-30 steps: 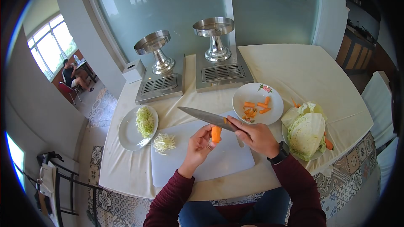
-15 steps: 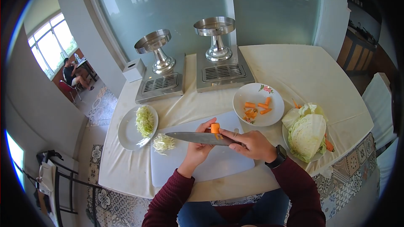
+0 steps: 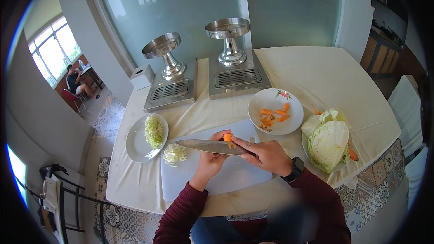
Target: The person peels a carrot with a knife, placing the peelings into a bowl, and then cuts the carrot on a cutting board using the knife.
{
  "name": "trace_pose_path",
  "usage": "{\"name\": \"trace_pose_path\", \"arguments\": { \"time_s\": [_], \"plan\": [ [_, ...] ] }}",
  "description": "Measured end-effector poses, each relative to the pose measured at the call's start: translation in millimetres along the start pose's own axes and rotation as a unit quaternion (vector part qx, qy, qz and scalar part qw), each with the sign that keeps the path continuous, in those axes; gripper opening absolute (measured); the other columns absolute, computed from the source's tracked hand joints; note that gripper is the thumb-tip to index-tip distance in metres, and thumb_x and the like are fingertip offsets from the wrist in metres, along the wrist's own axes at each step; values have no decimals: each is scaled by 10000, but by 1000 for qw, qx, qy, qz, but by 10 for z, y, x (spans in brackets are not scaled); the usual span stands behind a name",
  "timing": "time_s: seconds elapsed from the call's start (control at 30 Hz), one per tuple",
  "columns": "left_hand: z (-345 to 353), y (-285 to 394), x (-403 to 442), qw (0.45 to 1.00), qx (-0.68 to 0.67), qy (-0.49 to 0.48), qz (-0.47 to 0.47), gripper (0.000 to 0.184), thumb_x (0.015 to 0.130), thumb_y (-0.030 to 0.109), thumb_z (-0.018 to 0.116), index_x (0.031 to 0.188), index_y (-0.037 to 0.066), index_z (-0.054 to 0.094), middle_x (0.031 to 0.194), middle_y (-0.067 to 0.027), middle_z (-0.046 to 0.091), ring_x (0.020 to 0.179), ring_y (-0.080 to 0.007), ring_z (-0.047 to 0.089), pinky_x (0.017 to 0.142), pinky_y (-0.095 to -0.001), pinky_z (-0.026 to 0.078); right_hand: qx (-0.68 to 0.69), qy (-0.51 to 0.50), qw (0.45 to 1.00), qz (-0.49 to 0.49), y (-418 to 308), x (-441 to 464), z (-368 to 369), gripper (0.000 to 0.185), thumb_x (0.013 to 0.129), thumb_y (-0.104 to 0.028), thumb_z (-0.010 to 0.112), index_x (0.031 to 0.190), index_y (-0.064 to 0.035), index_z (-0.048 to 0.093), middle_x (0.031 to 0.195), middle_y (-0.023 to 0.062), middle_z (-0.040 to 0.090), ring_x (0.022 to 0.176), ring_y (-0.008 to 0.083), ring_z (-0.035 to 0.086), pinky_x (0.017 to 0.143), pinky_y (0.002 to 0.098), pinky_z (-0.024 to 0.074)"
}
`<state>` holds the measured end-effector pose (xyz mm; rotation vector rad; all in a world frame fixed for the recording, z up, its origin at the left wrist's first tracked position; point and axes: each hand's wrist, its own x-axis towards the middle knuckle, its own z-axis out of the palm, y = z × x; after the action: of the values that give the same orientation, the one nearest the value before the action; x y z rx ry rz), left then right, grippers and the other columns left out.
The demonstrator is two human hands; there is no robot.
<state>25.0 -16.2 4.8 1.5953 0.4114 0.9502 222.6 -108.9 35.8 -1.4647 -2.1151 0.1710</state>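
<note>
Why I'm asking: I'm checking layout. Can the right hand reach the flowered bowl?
Probably yes: nothing visible blocks the right hand from the flowered bowl beyond it, though that hand grips the knife.

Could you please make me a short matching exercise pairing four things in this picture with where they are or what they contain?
Things:
1. Knife
2. Short carrot
3. Large cabbage piece
4. Flowered bowl

Places and states:
A. Contains orange carrot pieces
B. Held in the left hand
C. Gripped by the right hand
D. Pale green, at the right side of the table

Right pairs: 1-C, 2-B, 3-D, 4-A.
</note>
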Motion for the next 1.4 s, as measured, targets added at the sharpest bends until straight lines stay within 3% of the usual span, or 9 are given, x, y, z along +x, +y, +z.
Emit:
{"name": "trace_pose_path", "arguments": {
  "time_s": [0.1,0.17,0.3,0.47,0.57,0.87,1.17,1.3,1.4],
  "plan": [
    [14,-7,-7,997,-65,0,-40,522,854,-73,643,1339,-1,462,1223,-60,527,1103,-154,548,953,-296,456,-11,10,1000,23,1,11,11,537,952,-328,540,1460,-220,402,856,91,678,573,287,601,557,362,492],
    [83,-59,-24,998,-51,-46,13,529,856,-65,646,1344,-10,451,1225,-64,523,1092,-155,550,961,-298,446,19,32,997,62,1,33,-49,528,957,-312,537,1456,-200,406,954,105,693,653,296,642,616,356,519],
    [142,17,-18,998,-32,-51,-3,525,898,78,660,1367,-3,439,1180,-70,562,1030,-153,577,944,-298,446,93,134,985,57,208,34,-20,483,974,-300,509,1444,-228,425,921,102,696,645,298,636,610,366,509],
    [110,75,6,995,-79,-17,-61,520,918,42,599,1401,11,409,1164,-78,564,963,-137,569,911,-291,455,60,208,973,82,460,51,28,424,983,-297,493,1403,-238,485,910,113,694,735,302,661,663,370,518],
    [65,19,16,995,-85,-16,-57,525,930,21,582,1417,28,387,1176,-82,555,1005,-137,554,920,-287,461,71,201,964,161,538,34,-15,411,978,-263,500,1389,-274,497,904,114,697,739,304,662,666,369,524],
    [48,-18,45,996,-78,2,-33,502,939,5,564,1407,23,382,1177,-87,546,1038,-144,546,933,-293,464,30,172,962,210,721,-34,-78,406,955,-144,494,1308,-327,577,944,114,699,718,302,658,641,385,522],
    [87,-210,170,995,-74,-47,-42,433,1005,191,499,1363,-12,362,1238,-126,551,1014,-173,582,935,-329,472,-84,131,945,289,638,-6,-136,782,892,-257,606,1529,-173,159,736,157,667,642,355,645,573,438,507],
    [361,18,487,994,-58,-90,-35,489,1018,341,456,1358,6,349,1298,-149,537,917,-182,623,908,-364,482,-118,155,944,267,669,-22,-104,808,877,-244,625,1521,-115,154,735,153,670,630,353,647,556,442,510],
    [522,56,839,993,67,-101,8,442,1017,283,470,1324,-8,340,1328,-142,531,735,-168,616,757,-327,521,-124,148,943,273,625,-19,-130,815,870,-242,637,1521,-115,163,724,149,664,629,346,649,540,441,504]
  ]
}}
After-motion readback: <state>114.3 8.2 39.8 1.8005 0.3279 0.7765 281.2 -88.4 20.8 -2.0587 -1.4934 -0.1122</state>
